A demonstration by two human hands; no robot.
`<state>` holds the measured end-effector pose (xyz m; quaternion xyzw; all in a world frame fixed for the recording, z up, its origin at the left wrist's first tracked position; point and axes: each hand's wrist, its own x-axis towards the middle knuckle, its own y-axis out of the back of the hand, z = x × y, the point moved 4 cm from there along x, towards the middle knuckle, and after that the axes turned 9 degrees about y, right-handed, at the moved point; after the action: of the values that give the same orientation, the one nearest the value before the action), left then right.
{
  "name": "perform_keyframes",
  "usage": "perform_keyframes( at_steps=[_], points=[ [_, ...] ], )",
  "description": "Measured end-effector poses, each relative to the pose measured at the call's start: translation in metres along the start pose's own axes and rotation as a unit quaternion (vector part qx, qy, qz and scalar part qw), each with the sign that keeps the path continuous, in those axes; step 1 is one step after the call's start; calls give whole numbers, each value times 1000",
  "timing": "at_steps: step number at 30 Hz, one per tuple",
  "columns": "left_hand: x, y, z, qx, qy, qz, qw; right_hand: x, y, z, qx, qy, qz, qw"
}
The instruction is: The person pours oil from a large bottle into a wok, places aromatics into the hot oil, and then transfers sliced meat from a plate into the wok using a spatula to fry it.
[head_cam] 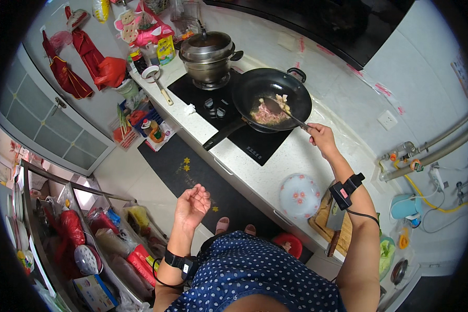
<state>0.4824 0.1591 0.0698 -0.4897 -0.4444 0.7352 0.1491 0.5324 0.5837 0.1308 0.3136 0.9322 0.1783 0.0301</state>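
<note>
My right hand [321, 138] is closed around the handle of a cooking spatula [296, 120], whose blade rests among pieces of sliced meat [268, 114] in a black wok [265, 84]. The wok sits on the right part of a black cooktop [257, 146], its long handle pointing toward the counter's front edge. My left hand [194, 204] is over the floor in front of the counter, palm up with fingers loosely curled, and holds nothing. Beside the wok stands a lidded steel pot [208, 58] on the other burner.
A small strainer [160, 87] lies on the counter left of the cooktop. To the right are a floral plate or cover [299, 196] and a wooden cutting board [321, 222] with a cleaver [336, 220]. Below stands a red basin [292, 243]. A crowded shelf rack [48, 175] is behind at left.
</note>
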Motion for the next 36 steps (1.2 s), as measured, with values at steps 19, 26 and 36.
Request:
perform_keyframes(
  at_steps=[19, 26, 36],
  points=[
    [3, -9, 2, -1, 0, 7, 1000, 21, 14, 15, -25, 31, 72, 997],
    [9, -11, -1, 4, 15, 7, 1000, 24, 17, 40, -29, 5, 106, 994],
    [13, -10, 0, 10, 20, -3, 1000, -25, -24, -15, 12, 2, -32, 999]
  ],
)
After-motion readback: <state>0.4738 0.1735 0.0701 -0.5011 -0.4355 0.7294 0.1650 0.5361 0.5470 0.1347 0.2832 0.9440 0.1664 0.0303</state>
